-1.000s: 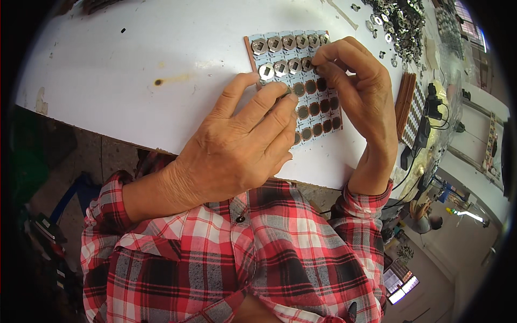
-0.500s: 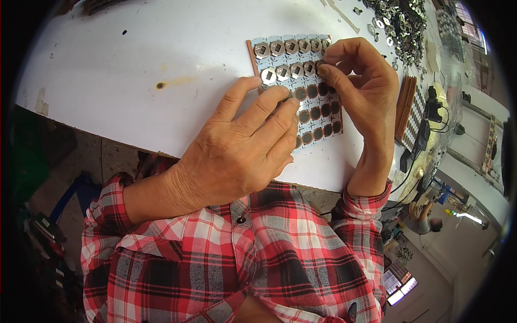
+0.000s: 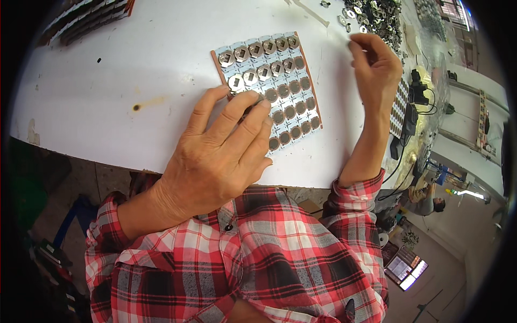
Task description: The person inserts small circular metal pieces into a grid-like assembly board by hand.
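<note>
A pale blue circuit board panel (image 3: 288, 110) with brown edge strips lies on the white table. Shiny metal discs with square openings (image 3: 264, 71) fill its far row and most of the second row. Dark round pads (image 3: 290, 112) show bare in the nearer rows. My left hand (image 3: 221, 140) rests on the panel's left side, fingers stretched out and hiding several pads. To the right of the panel, my right hand (image 3: 375, 67) is raised near the loose metal parts. Its fingers are loosely bent, thumb and forefinger apart, with nothing visible between them.
A heap of small metal parts (image 3: 379, 19) lies at the far right. Past my right wrist is a stack of similar panels (image 3: 399, 110), beside black plugs and cables (image 3: 412, 113). More panels (image 3: 89, 19) stand at the far left. Another person (image 3: 428, 202) is in the background.
My right hand has left the second row and moved right, toward the heap. A metal disc it was touching now sits uncovered in that row. My left hand stays on the panel.
</note>
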Action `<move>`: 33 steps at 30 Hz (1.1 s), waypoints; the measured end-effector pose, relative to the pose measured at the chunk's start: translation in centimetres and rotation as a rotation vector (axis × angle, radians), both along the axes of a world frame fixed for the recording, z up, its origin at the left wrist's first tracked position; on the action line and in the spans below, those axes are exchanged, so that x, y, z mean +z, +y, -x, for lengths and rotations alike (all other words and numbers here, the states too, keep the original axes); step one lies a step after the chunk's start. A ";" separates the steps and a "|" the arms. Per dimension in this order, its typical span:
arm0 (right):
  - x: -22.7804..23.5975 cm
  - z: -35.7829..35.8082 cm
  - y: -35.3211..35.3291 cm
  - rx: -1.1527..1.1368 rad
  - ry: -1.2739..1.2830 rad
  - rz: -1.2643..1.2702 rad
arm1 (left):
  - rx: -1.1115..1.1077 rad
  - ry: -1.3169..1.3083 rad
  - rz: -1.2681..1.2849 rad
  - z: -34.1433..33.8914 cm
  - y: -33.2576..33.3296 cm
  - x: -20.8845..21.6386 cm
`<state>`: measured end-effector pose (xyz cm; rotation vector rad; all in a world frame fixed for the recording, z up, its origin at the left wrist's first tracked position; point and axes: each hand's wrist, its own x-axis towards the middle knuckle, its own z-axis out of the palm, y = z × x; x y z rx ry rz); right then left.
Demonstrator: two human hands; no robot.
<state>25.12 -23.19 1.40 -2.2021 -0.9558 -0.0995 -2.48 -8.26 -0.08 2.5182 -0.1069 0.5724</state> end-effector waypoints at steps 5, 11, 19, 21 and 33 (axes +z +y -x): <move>0.3 -3.1 -2.4 -0.136 -0.067 0.252 | -0.009 0.021 0.001 -0.1 0.0 0.2; -0.1 -2.9 -2.1 -0.049 -0.059 0.187 | 0.001 -0.003 0.010 -0.2 -0.1 -0.2; 0.9 1.6 0.9 0.167 -0.440 0.316 | 0.013 -0.008 -0.008 0.0 -0.2 -0.1; 1.6 2.2 0.8 0.164 -0.329 0.374 | 0.019 -0.009 -0.015 0.0 -0.3 -0.2; 2.3 2.9 0.7 0.028 0.003 0.371 | 0.016 -0.012 -0.003 -0.1 -0.3 -0.2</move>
